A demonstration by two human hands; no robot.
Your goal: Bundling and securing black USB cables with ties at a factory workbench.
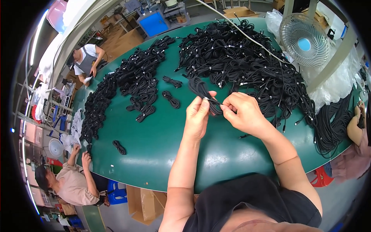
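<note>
- Left hand: closed around a black cable bundle above the green table.
- Right hand: fingertips bunched at the bundle; whether they grip it, one cannot tell.

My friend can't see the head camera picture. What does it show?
The left hand holds a coiled black cable above a green table, the right hand at its near end. Large piles of black cables lie beyond, near a fan.

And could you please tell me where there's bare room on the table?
The green table is bare between the lone near-left cable bundle and the left forearm, and between it and the right forearm, this side of the held bundle. It is crowded under the big cable pile, far right, and the curved row of bundles, left.
</note>
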